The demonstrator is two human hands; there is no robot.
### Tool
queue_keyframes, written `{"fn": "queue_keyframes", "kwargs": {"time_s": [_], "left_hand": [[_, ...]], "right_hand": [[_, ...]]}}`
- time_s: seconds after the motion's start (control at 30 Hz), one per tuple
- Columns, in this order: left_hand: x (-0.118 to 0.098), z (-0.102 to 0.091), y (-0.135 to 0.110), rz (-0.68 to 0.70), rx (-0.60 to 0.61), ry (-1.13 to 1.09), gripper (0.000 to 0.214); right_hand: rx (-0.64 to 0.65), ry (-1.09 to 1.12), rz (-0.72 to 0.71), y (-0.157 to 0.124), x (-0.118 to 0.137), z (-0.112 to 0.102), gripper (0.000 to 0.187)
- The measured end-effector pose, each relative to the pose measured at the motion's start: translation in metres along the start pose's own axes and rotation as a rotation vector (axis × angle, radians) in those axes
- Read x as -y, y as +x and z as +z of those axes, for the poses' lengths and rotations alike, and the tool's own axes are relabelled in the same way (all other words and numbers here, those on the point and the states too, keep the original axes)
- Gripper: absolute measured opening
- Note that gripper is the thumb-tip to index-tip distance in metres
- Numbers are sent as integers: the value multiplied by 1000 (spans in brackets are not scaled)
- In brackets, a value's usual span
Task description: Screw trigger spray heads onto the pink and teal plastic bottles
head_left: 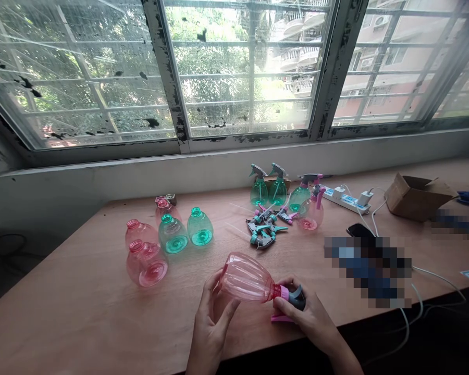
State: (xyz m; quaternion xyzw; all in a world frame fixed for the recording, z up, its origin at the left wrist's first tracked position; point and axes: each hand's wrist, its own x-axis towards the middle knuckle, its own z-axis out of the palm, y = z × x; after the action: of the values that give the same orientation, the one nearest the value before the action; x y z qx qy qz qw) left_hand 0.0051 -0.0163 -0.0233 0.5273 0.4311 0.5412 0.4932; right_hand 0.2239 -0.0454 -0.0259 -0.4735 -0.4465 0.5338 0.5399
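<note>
Between my two hands a clear pink spray bottle point(248, 278) lies on its side above the table's front edge. Its base points left, and a grey and pink spray head point(295, 298) sits at its neck on the right. My left hand point(214, 307) is curled round the base end, thumb below. My right hand point(303, 310) grips the spray head and collar, with the pink trigger point(281, 318) showing beneath. Beyond them lies a pile of loose spray heads point(263, 229). To the left stand headless bottles, green point(200, 227) and pink point(147, 264).
Green bottles with spray heads point(259, 191) stand by the wall, near a pink one point(310, 214). On the right are a power strip point(346, 200), a cardboard box point(416, 198), a black phone point(360, 230) and white cables point(440, 276). Barred windows point(242, 67) rise behind the table point(82, 291).
</note>
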Motion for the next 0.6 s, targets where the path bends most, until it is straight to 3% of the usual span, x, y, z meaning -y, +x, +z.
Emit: {"fn": "queue_keyframes", "kwargs": {"time_s": [0.27, 0.6], "left_hand": [[6, -1, 2, 22, 11, 46, 54], [-5, 11, -5, 8, -65, 17, 57]], "right_hand": [[-5, -11, -19, 0, 0, 0, 36], [16, -19, -20, 0, 0, 0, 35]]}}
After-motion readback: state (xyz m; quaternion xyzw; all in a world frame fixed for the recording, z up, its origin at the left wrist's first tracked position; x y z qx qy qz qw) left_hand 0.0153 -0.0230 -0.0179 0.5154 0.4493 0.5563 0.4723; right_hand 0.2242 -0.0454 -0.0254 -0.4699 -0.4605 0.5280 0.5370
